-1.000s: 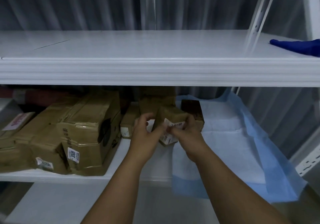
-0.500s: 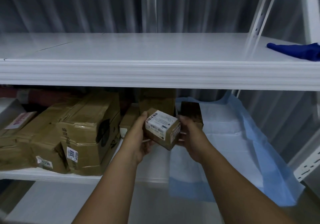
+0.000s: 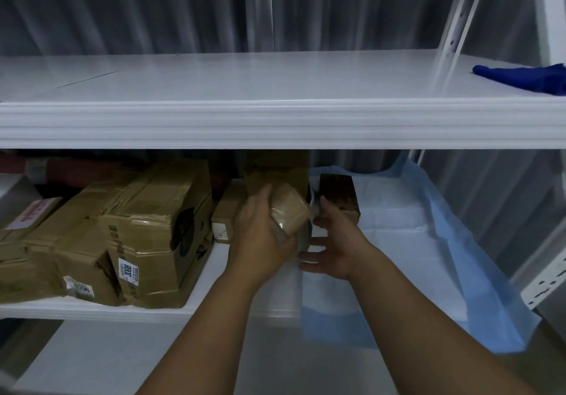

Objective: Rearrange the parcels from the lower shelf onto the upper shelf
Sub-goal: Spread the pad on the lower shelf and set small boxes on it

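1. While gripped in left hand (image 3: 260, 238), small taped parcel (image 3: 289, 215) hovering just above lower shelf (image 3: 153, 312).
2. Right hand (image 3: 333, 249) spread beside it, holding nothing.
3. Best supported underneath, tilted clear of upper shelf (image 3: 275, 119) lip.
4. Blue cloth (image 3: 520, 79) up there, well right.

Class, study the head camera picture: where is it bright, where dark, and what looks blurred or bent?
Head view: the upper shelf is bright with soft sheen; the lower shelf lies in shadow, dimming its cardboard parcels; the small parcel in the left hand is motion-blurred; the shelf edges bow slightly.
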